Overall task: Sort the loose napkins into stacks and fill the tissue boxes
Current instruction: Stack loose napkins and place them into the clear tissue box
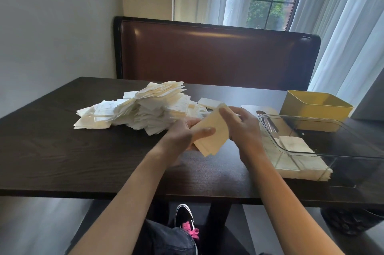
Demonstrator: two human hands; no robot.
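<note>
We square a napkin stack [212, 132] over the desk [83, 151].
Left hand [185, 134] grips its near end; right hand [241, 126] clasps its far edge.

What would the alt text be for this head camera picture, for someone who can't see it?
A person's left hand and right hand hold a small stack of napkins above a dark table. A loose napkin pile lies to the left; a clear box with napkins inside and a yellow box sit right.
</note>
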